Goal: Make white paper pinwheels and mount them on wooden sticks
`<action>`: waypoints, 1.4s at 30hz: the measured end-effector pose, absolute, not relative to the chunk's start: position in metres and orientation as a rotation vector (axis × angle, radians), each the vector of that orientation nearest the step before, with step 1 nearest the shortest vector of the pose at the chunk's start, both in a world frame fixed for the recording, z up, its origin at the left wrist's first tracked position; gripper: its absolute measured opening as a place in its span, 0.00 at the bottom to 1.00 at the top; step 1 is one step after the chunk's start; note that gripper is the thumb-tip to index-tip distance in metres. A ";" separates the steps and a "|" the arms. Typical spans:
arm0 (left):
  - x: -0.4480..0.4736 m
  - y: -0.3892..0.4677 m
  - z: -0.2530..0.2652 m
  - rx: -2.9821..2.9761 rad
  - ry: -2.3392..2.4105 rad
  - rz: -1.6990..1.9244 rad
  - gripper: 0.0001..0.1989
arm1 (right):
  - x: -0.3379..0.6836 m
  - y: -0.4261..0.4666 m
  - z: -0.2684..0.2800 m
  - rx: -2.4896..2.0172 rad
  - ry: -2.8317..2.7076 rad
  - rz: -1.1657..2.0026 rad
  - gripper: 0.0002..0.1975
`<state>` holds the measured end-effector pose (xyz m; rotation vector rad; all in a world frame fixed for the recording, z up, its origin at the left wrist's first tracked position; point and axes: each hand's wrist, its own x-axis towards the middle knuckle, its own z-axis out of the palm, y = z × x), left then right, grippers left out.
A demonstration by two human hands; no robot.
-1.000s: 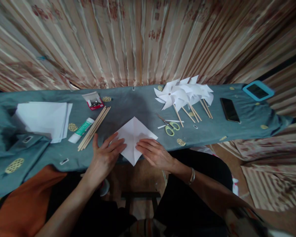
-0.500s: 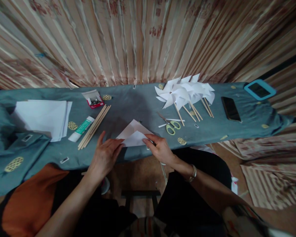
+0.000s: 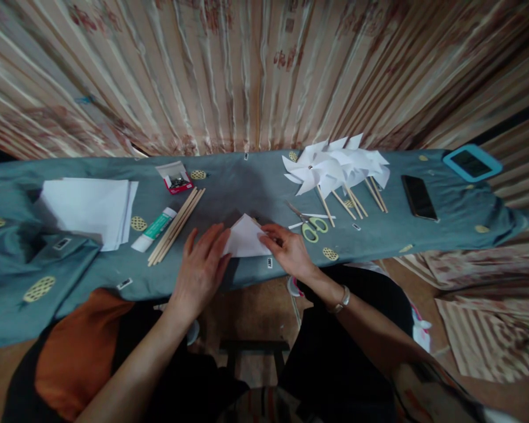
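1. Touching the left corner of a folded white paper triangle (image 3: pixel 247 238) with the bare left hand (image 3: pixel 203 264).
2. Gripping its right corner with the right hand (image 3: pixel 291 249), wearing a silver-coloured bracelet (image 3: pixel 344 298).
3. Showing slim pale wooden sticks (image 3: pixel 177 226) near the left hand, green-handled scissors (image 3: pixel 311 230) near the right.
4. Showing, farther back, white paper pinwheels (image 3: pixel 321 174) on blue-grey cloth (image 3: pixel 238 185).

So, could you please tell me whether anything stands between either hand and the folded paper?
Nothing visible does: the left hand and the right hand both touch the folded paper, one at each side. The wooden sticks and the scissors lie off to the sides.
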<state>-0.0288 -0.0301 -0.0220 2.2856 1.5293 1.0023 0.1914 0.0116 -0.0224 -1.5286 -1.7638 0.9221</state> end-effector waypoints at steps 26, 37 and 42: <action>-0.002 -0.042 -0.033 2.637 1.434 0.517 0.30 | 0.183 0.032 -0.014 -1.719 -1.841 0.843 0.15; 0.000 -0.040 -0.032 2.702 1.463 0.471 0.29 | 0.183 0.033 -0.010 -1.735 -1.857 0.881 0.16; 0.000 -0.040 -0.032 2.673 1.467 0.445 0.29 | 0.183 0.032 -0.012 -1.746 -1.880 0.832 0.16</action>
